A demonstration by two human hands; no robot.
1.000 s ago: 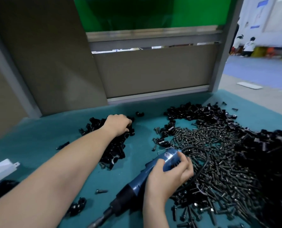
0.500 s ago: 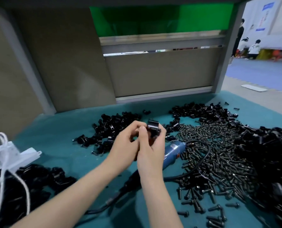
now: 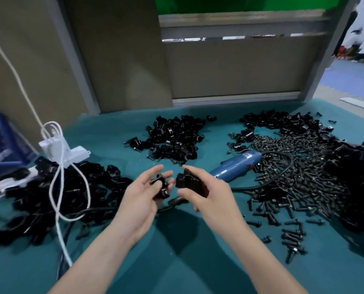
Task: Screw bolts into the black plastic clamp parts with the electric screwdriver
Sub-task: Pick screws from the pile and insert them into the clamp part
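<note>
Close in, the left hand (image 3: 143, 196) lies palm up, fingers loosely spread, with a black clamp part (image 3: 160, 186) resting across them. Beside it, the right hand (image 3: 206, 194) has its fingers curled round a second clamp part (image 3: 188, 182), too blurred to show its shape. Just behind, the blue electric screwdriver (image 3: 233, 167) lies on the teal bench (image 3: 176, 262), front end hidden by the right hand, tail touching the heap of bolts (image 3: 300, 170). To the left, a white cable (image 3: 57, 225) trails over a pile of clamp parts (image 3: 55, 194). A blue container (image 3: 0, 143) is cut off there, contents unreadable. Further back sits another clamp pile (image 3: 174, 139).
</note>
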